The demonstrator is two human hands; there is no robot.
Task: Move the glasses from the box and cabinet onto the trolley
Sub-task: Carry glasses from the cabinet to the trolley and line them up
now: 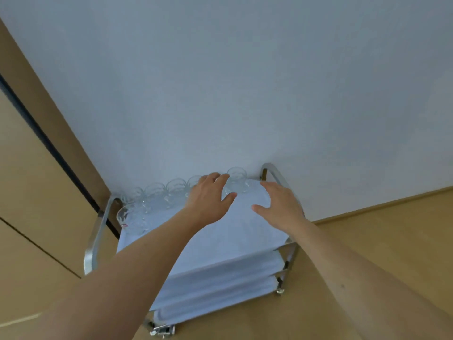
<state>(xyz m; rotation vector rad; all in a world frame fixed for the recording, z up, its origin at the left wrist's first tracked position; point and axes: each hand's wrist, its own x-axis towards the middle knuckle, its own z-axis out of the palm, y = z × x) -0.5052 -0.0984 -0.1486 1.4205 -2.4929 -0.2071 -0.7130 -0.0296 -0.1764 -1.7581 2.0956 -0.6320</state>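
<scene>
A metal trolley (pixel 95 241) with three white-cloth shelves stands against the wall. Several clear glasses (pixel 155 190) line the back edge of its top shelf, and a few more (pixel 127 215) stand at the left end. My left hand (pixel 210 200) hovers over the back of the shelf, fingers spread and relaxed, just left of the rightmost glass (pixel 237 179); I cannot tell if the fingertips touch it. My right hand (pixel 280 206) is flat and open above the cloth near the right back corner, holding nothing. The box is out of view.
A white wall (pixel 220 82) rises directly behind the trolley. Wooden cabinet doors (pixel 31 180) stand to the left, with a dark gap between them. Wood floor (pixel 367 241) lies to the right. The front part of the top cloth (pixel 232 241) is bare.
</scene>
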